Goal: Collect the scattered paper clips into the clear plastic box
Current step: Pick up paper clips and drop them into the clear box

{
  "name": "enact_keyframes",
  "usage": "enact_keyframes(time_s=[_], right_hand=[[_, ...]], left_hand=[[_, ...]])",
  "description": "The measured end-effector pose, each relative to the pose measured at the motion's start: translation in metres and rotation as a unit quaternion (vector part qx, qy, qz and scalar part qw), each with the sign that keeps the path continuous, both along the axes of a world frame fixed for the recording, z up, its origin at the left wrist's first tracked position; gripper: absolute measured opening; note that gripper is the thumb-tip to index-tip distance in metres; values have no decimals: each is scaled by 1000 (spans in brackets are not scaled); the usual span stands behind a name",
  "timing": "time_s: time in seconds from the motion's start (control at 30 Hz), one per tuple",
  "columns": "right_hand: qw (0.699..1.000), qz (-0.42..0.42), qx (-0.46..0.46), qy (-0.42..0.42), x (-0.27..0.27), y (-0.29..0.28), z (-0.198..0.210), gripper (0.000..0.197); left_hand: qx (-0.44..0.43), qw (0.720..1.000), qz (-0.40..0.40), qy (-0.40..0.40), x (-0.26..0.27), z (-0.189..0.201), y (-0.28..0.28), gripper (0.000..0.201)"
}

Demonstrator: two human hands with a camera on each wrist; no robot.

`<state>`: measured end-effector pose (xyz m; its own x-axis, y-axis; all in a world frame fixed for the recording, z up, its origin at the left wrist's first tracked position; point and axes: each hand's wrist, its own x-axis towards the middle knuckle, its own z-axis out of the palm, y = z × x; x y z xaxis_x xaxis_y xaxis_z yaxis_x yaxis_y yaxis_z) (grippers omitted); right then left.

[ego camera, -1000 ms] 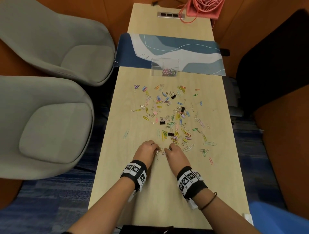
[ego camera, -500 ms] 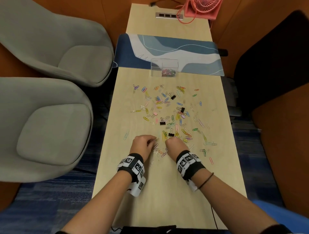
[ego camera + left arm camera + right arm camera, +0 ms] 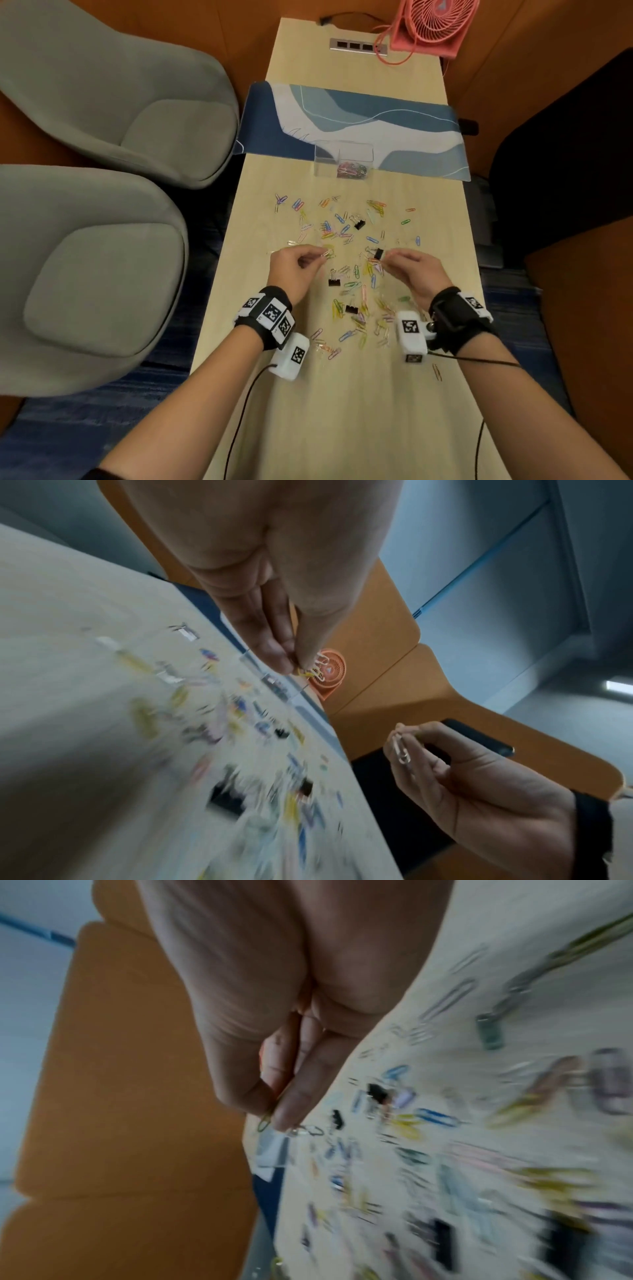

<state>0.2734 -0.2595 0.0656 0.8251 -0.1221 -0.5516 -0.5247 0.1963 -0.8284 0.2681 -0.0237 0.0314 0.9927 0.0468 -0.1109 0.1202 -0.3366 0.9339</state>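
Note:
Many coloured paper clips (image 3: 346,233) lie scattered over the middle of the wooden table (image 3: 342,411), with a few black binder clips (image 3: 334,282) among them. The clear plastic box (image 3: 343,159) stands at the mat's near edge and holds several clips. My left hand (image 3: 293,265) is raised above the scatter and pinches a few clips (image 3: 316,666) between thumb and fingers. My right hand (image 3: 412,270) is raised too, pinching clips (image 3: 270,1121) at its fingertips (image 3: 399,746). Both hands are short of the box.
A blue and white desk mat (image 3: 359,126) lies across the table behind the box. A pink fan (image 3: 433,24) and a power strip (image 3: 358,46) sit at the far end. Two grey chairs (image 3: 102,102) stand to the left, a dark chair (image 3: 565,154) to the right.
Both hands have lifted off the near part of the scatter with clips pinched in them and moved forward toward the box, spreading apart.

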Motion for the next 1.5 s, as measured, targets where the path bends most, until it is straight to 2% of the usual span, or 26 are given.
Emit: enact_keyframes(time_s=[0.17,0.33,0.4,0.5,0.67,0.8,1.03,1.13,1.2,1.3,1.5], right_hand=[[994,-60,48,-79,76,-10,34,10],[984,-89,-9,-152,155,-16,51,14],[979,-97,-34,-174,182,-16,49,16],[976,-103,-24,-190,217,-12,43,18],[976,-87,-39,-198,258,-7,25,17],[975,-84,-67,-193,274,-10,3,17],[969,-72,-137,-194,271,-3,-32,14],[958,-49,-180,-218,276,4,-33,13],[944,-34,-225,-240,282,9,-32,11],[912,5,-308,-271,291,17,-34,9],[823,111,-445,-334,298,33,-48,5]], left_hand=[[-7,999,2,-50,83,24,-12,14],[14,994,5,-107,173,38,-28,13],[35,993,3,-116,206,34,-34,13],[80,990,-9,-119,247,21,-45,11],[171,981,-39,-86,293,-8,-65,13],[207,973,-64,-84,300,-21,-71,14],[171,978,-55,-110,303,-25,-68,6],[153,981,-68,-100,303,-26,-66,14],[134,984,-70,-95,301,-26,-64,18],[69,990,-44,-113,295,-22,-59,15],[27,979,6,-201,274,-20,-39,15]])
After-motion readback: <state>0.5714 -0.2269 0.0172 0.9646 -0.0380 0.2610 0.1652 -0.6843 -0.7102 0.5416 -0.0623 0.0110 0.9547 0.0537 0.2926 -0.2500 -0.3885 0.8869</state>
